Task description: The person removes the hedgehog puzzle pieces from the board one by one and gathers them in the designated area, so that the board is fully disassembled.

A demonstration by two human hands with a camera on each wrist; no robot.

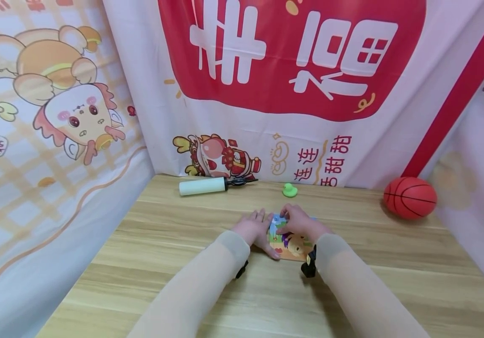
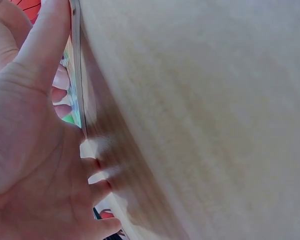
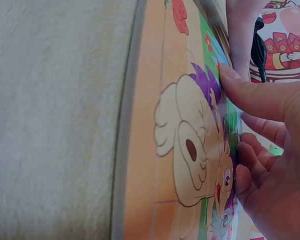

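Your left hand [image 1: 256, 231], fingers spread and grasping nothing, lies along the left edge of the flat, colourful cartoon-printed board [image 1: 293, 246], set in from the back edge of the pale wood-grain table [image 1: 162, 244]. Your right hand [image 1: 300, 222] bends its fingers onto the board's face; whether they pinch anything, you can't quite tell. A small green plastic duck [image 1: 290, 190] sits near the table's back edge.

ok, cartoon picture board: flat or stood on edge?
Flat, printed side up. In the head view, the cartoon picture board lies on the wood-grain tabletop, artwork facing the camera.
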